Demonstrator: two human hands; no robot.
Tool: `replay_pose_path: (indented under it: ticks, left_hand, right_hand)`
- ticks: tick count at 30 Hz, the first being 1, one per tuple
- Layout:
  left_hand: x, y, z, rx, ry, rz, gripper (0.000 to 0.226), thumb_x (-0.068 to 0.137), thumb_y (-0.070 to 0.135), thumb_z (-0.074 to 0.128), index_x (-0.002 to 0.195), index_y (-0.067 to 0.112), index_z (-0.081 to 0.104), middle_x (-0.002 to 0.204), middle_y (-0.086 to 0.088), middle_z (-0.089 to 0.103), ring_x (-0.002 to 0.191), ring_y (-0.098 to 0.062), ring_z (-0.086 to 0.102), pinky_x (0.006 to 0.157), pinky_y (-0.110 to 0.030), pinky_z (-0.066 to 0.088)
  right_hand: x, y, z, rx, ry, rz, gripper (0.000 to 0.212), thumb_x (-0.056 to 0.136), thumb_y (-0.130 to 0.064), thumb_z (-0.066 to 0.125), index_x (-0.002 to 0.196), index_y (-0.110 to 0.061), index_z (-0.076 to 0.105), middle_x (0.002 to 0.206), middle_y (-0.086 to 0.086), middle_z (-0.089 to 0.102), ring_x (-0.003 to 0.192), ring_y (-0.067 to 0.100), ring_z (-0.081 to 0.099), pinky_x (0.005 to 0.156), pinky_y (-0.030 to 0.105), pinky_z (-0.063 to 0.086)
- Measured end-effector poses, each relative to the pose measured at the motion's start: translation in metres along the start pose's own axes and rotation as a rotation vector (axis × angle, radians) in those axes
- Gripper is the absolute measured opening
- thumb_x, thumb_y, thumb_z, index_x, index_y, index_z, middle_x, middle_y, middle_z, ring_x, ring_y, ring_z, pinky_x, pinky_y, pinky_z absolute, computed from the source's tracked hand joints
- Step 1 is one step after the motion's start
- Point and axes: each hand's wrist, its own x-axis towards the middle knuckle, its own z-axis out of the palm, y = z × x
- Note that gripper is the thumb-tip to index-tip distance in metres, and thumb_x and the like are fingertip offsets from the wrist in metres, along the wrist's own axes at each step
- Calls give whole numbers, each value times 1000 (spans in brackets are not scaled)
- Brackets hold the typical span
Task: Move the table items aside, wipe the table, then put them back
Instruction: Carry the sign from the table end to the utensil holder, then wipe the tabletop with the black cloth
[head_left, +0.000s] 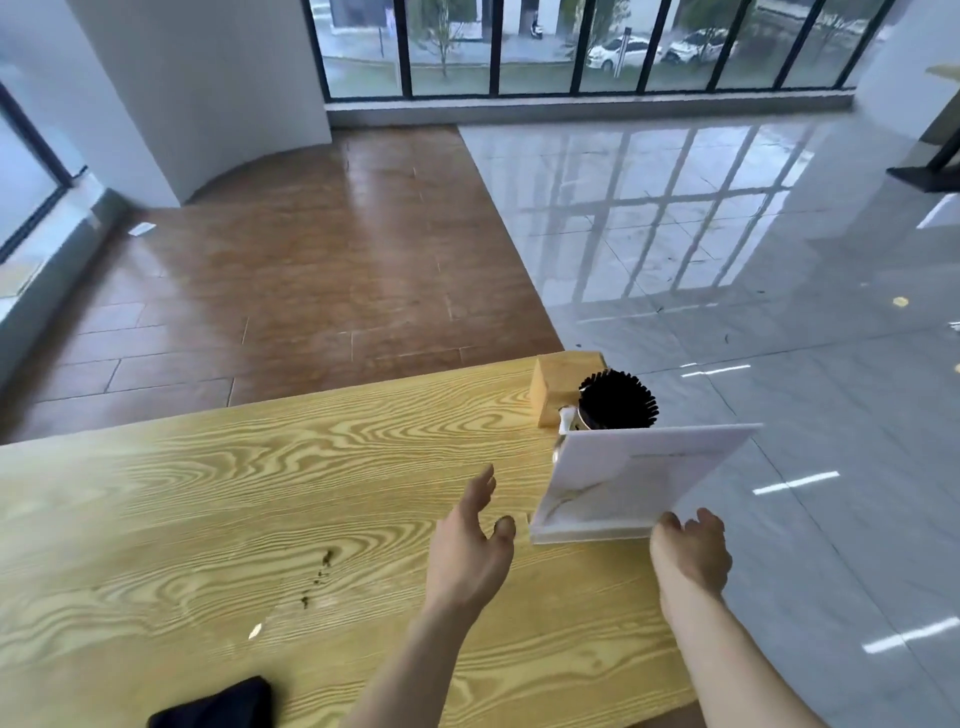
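A white sign stand (628, 480) leans tilted near the right edge of the yellow wooden table (234, 493). My right hand (691, 553) grips its lower right corner. Just left of the stand's base, my left hand (475, 540) hovers over the table with fingers spread and nothing in it. Behind the stand are a metal cup full of black sticks (615, 400) and a small wooden box (563, 387) at the table's far right corner. Dark crumbs and stains (319, 577) mark the tabletop left of my left arm.
A black cloth (218, 706) lies at the table's near edge, partly cut off by the frame. Beyond the table are brown wood flooring and glossy grey tiles, with a wall of windows at the back.
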Motion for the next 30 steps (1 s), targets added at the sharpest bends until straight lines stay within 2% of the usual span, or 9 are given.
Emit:
replay_pose_path:
  ticks: [3, 7, 13, 16, 19, 21, 25, 27, 30]
  left_hand:
    - [-9, -40, -48, 48, 59, -27, 60, 93, 23, 59, 148, 39, 40, 144, 17, 56, 136, -5, 49, 101, -29, 42]
    - [-30, -112, -131, 117, 149, -73, 57, 94, 35, 59, 146, 45, 39, 144, 20, 53, 135, -10, 49, 97, -31, 45]
    - [-75, -218, -242, 263, 271, -105, 59, 93, 34, 59, 148, 41, 38, 145, 13, 50, 139, -18, 42, 112, -43, 39]
    - [-90, -266, -283, 364, 314, -116, 61, 93, 35, 57, 150, 38, 36, 154, 13, 44, 147, -16, 34, 120, -47, 30]
    - [-96, -305, -305, 454, 319, -95, 63, 93, 50, 46, 153, 35, 33, 161, 12, 35, 153, -13, 22, 127, -41, 14]
    - [-95, -323, -312, 516, 312, -58, 68, 91, 57, 37, 154, 33, 31, 163, 10, 32, 155, -11, 19, 128, -36, 7]
    - [-84, -342, -310, 602, 278, 9, 70, 93, 56, 37, 157, 28, 28, 166, 6, 27, 157, -13, 13, 127, -43, 9]
    - [-76, -348, -306, 630, 268, 46, 69, 94, 55, 38, 157, 26, 29, 166, 4, 26, 157, -14, 13, 127, -45, 9]
    - [-61, -352, -303, 659, 283, 78, 68, 94, 52, 41, 156, 23, 32, 166, 1, 28, 156, -17, 17, 127, -46, 10]
  right_hand:
    - [-44, 18, 30, -103, 4, -52, 35, 93, -15, 59, 127, -5, 58, 127, 21, 67, 117, 42, 61, 97, 49, 49]
    - [-136, 44, 93, -205, -87, -204, 31, 93, -16, 61, 124, -13, 60, 124, 13, 67, 110, 34, 64, 88, 41, 49]
    - [-291, 97, 187, -420, -290, -595, 22, 96, -35, 55, 116, -27, 58, 114, -7, 61, 101, 17, 62, 73, 29, 48]
    - [-357, 127, 228, -481, -354, -865, 24, 91, -42, 57, 111, -29, 61, 112, -10, 59, 106, 15, 60, 82, 28, 51]
    - [-408, 153, 256, -542, -428, -1053, 41, 87, -53, 59, 119, -28, 63, 131, -6, 58, 127, 20, 56, 97, 37, 53]
    - [-430, 171, 271, -608, -462, -1085, 64, 85, -66, 55, 131, -23, 63, 145, 1, 55, 140, 25, 49, 104, 42, 47]
    - [-441, 193, 294, -717, -445, -1062, 105, 76, -86, 48, 148, -9, 50, 161, 12, 38, 151, 31, 32, 114, 49, 31]
    - [-437, 192, 303, -721, -393, -1038, 106, 75, -86, 48, 150, -10, 46, 162, 12, 35, 151, 30, 31, 115, 50, 29]
    - [-422, 189, 310, -716, -330, -1040, 86, 88, -71, 46, 154, -16, 39, 165, 7, 31, 152, 27, 28, 116, 49, 28]
